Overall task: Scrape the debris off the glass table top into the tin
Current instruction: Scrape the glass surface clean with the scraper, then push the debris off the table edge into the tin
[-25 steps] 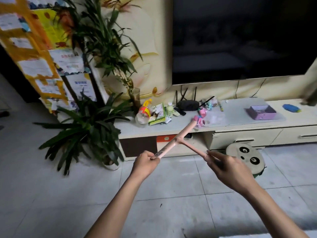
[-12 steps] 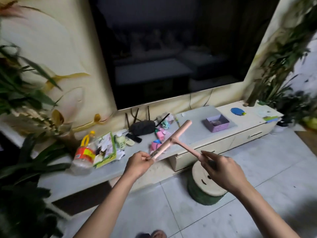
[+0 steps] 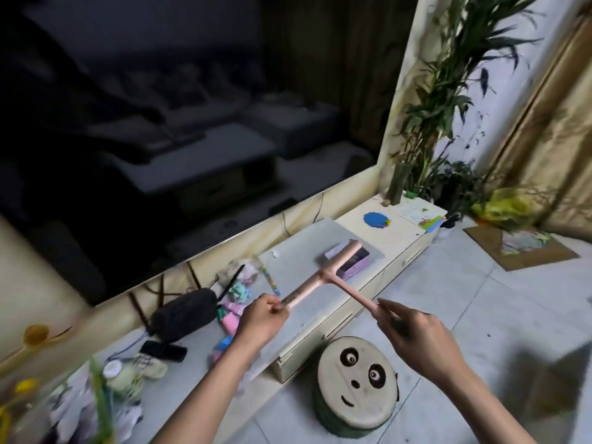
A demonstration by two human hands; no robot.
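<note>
Right now both grips are closed on the pink scraper [image 3: 325,275]: the left hand [image 3: 261,322] pinches the near end of its crossbar, and the right hand [image 3: 416,334] holds the tip of the handle. Beyond them, the crossbar's far end shows in front of the purple tin [image 3: 360,260], which sits on the worktop [image 3: 301,245]. Dark print beside the left fingers is too blurred to read.
</note>
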